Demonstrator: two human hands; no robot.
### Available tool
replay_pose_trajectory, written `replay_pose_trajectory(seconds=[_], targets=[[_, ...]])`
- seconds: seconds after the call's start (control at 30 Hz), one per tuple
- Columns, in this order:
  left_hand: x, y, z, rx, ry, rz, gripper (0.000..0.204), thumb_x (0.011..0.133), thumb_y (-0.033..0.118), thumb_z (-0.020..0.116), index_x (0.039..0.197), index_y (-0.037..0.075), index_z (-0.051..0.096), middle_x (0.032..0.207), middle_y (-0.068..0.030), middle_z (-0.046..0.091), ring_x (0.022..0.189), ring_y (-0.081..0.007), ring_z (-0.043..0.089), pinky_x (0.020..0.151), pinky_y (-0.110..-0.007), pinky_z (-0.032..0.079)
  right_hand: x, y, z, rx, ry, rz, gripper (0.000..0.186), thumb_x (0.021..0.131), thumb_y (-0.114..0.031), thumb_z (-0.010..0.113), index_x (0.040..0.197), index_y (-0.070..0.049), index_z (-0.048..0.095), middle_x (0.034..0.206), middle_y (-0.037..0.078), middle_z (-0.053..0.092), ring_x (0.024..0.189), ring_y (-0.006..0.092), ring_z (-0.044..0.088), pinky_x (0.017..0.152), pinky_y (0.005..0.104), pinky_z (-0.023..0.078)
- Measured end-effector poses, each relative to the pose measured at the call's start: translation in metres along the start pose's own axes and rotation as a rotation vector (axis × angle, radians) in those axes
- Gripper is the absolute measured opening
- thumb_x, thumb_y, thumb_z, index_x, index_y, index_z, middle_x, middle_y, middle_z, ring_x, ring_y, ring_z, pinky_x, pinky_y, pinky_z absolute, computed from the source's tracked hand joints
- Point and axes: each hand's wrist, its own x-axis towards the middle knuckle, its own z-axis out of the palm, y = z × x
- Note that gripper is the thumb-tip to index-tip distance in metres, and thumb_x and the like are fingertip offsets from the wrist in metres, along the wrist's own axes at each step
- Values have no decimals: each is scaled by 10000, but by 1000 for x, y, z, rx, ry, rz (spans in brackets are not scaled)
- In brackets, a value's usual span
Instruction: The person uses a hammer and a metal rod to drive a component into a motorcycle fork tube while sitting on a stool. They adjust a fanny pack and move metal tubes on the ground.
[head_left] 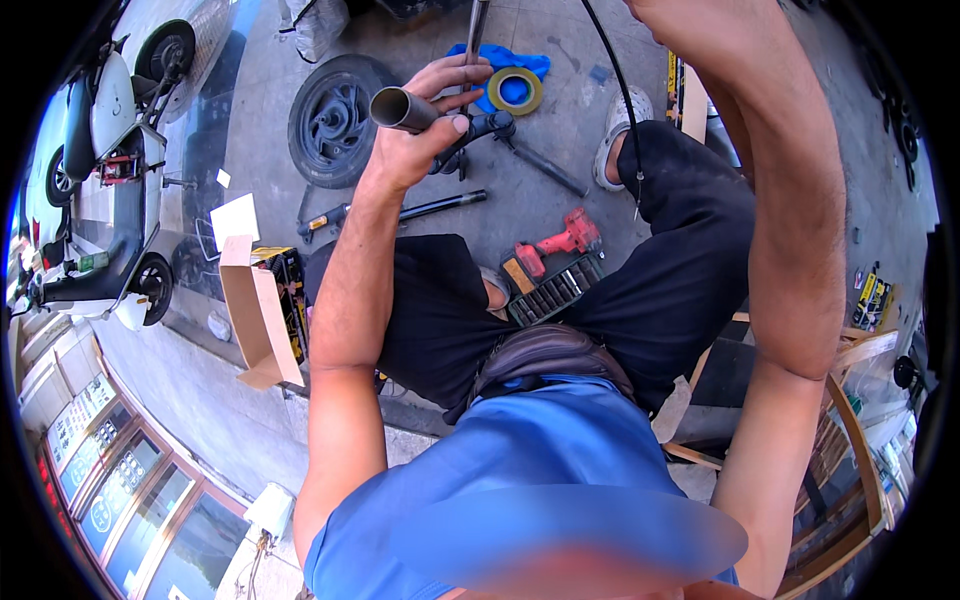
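My left hand [425,125] is wrapped round a grey metal tube [412,112], with the tube's hollow end facing me over the thumb side. Just beyond its fingers a shiny metal rod [477,28] runs up out of the picture; whether it joins the tube is hidden. My right hand [680,12] is raised at the top edge, and its fingers are cut off there. Left of it a thin black cable [617,85] hangs down to my knee; I cannot tell what holds it up. Below my left hand lies a black fork-like part [488,127].
On the floor are a black wheel [340,122], a tape roll [515,92] on blue cloth, and a black shock absorber [440,205]. Between my legs sit a red power tool [568,240] and a socket tray [555,290]. An open cardboard box [262,320] and a scooter [115,200] stand left.
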Motion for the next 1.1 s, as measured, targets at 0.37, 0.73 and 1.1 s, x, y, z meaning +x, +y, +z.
replay_pose_trajectory(seconds=[0.37,0.73,1.1], targets=[[2,4,7,6,12,59,728,856,394,712,1361,-112,576,1453,-262,511,1335,-374,559,1135,-506,469,-2,48,16,453,33,34,330,993,-177,640,1221,60,649,1044,130,734,964,134,615,891,295,494],[-6,11,5,37,-20,13,690,881,383,692,1330,-131,591,1426,-299,528,1290,-389,595,1107,-491,492,-14,47,37,209,190,107,359,991,-145,647,1303,32,632,1129,91,746,1015,132,629,931,295,494],[0,9,3,48,-18,-4,648,890,377,674,1284,-135,622,1388,-280,571,1251,-381,627,1092,-462,510,-12,25,29,192,162,-75,297,1004,-163,644,1181,76,642,988,97,718,910,104,611,847,278,500]])
